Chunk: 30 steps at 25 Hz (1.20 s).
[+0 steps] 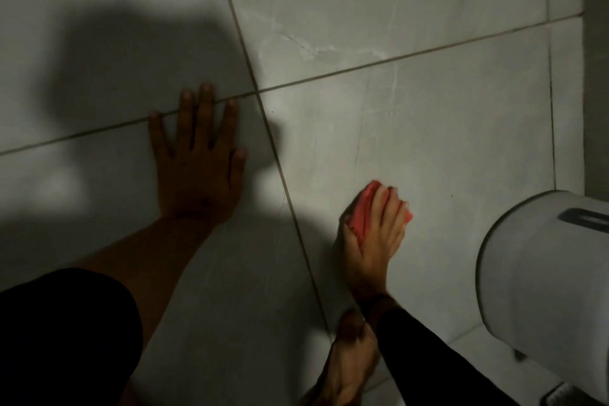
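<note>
My left hand (197, 171) lies flat on the pale grey tiles (379, 10), fingers spread across a grout line, in deep shadow. To the right and lower down, my right hand (377, 241) grips a red scrubbing pad (361, 212) and holds it against a lit tile. Its fingers curl over the pad's top edge, and the pad shows on both sides of them. Black sleeves cover my right forearm and my left upper arm.
A rounded white fixture (543, 273) with a dark slot bulges in at the right edge, close to my right hand. A bare foot (352, 362) in a strap sandal stands at the bottom centre. A darker grey strip (596, 76) borders the tiles on the right.
</note>
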Each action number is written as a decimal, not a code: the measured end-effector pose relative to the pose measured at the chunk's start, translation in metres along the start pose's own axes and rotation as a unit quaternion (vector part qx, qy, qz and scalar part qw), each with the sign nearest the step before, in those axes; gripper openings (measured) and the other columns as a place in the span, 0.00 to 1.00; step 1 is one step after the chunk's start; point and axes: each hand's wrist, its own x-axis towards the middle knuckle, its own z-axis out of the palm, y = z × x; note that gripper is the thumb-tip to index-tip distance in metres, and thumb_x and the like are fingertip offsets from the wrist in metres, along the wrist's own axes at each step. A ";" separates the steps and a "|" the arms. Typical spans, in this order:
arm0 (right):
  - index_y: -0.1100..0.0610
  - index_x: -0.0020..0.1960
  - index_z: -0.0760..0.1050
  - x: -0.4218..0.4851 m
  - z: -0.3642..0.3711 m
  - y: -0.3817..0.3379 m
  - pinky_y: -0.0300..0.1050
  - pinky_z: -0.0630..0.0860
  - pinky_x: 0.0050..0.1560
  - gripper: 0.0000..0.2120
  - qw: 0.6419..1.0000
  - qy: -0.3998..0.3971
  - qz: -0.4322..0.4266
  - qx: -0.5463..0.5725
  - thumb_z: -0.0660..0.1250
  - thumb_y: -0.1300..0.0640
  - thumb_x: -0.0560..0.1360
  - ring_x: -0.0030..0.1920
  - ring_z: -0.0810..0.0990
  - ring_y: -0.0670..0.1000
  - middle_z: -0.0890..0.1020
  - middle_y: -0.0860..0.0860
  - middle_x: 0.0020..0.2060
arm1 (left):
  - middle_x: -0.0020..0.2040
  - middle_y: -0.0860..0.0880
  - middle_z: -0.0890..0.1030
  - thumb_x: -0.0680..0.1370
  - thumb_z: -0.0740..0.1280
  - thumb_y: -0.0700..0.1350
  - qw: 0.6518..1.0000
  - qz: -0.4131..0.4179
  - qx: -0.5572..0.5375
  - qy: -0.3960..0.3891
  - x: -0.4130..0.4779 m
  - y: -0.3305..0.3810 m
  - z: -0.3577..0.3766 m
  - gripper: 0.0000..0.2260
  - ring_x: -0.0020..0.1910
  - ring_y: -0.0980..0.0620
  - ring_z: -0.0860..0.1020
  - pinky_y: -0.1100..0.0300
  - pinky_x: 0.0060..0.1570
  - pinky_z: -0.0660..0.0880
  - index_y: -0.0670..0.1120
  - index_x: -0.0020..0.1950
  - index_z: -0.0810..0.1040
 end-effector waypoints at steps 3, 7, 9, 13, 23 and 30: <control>0.55 0.87 0.48 0.057 -0.023 -0.004 0.65 0.40 0.85 0.44 0.991 0.032 0.116 0.057 0.54 0.39 0.76 0.87 0.43 0.66 0.49 0.58 0.88 | 0.89 0.43 0.48 0.85 0.52 0.57 1.000 0.001 0.009 0.004 0.001 0.000 0.003 0.32 0.88 0.38 0.50 0.29 0.81 0.43 0.52 0.88 0.52; 0.57 0.86 0.54 0.153 -0.006 -0.114 0.64 0.42 0.85 0.41 0.992 0.081 -0.089 -0.035 0.60 0.44 0.77 0.87 0.49 0.67 0.55 0.61 0.87 | 0.89 0.43 0.49 0.85 0.52 0.57 1.000 0.000 0.012 0.007 0.000 0.000 0.002 0.31 0.88 0.37 0.51 0.30 0.81 0.43 0.51 0.88 0.53; 0.54 0.86 0.54 0.107 0.019 -0.120 0.68 0.47 0.85 0.40 0.963 0.033 -0.256 -0.077 0.62 0.44 0.78 0.87 0.50 0.67 0.56 0.60 0.87 | 0.89 0.43 0.50 0.85 0.53 0.57 1.000 -0.003 -0.001 -0.005 0.002 0.002 -0.002 0.31 0.88 0.38 0.52 0.29 0.81 0.44 0.51 0.88 0.55; 0.51 0.87 0.50 0.024 -0.008 -0.031 0.73 0.57 0.82 0.37 0.938 -0.079 -0.294 -0.166 0.56 0.40 0.83 0.87 0.48 0.65 0.53 0.57 0.88 | 0.89 0.42 0.51 0.84 0.54 0.56 1.000 -0.003 0.003 -0.008 0.000 0.003 -0.001 0.31 0.88 0.38 0.52 0.28 0.82 0.46 0.51 0.88 0.55; 0.48 0.84 0.62 0.084 0.008 -0.113 0.68 0.52 0.84 0.33 0.912 -0.044 -0.398 -0.094 0.63 0.42 0.81 0.86 0.56 0.66 0.63 0.56 0.85 | 0.90 0.44 0.49 0.86 0.49 0.58 1.000 0.006 0.000 0.011 -0.001 -0.001 0.005 0.30 0.88 0.39 0.50 0.29 0.82 0.45 0.54 0.88 0.53; 0.55 0.86 0.58 0.188 -0.056 -0.047 0.65 0.50 0.85 0.39 0.995 0.090 -0.038 -0.006 0.58 0.46 0.76 0.86 0.56 0.65 0.61 0.59 0.85 | 0.89 0.43 0.49 0.85 0.52 0.57 1.000 0.003 0.000 0.001 -0.001 -0.001 0.003 0.31 0.88 0.38 0.51 0.29 0.81 0.46 0.53 0.88 0.52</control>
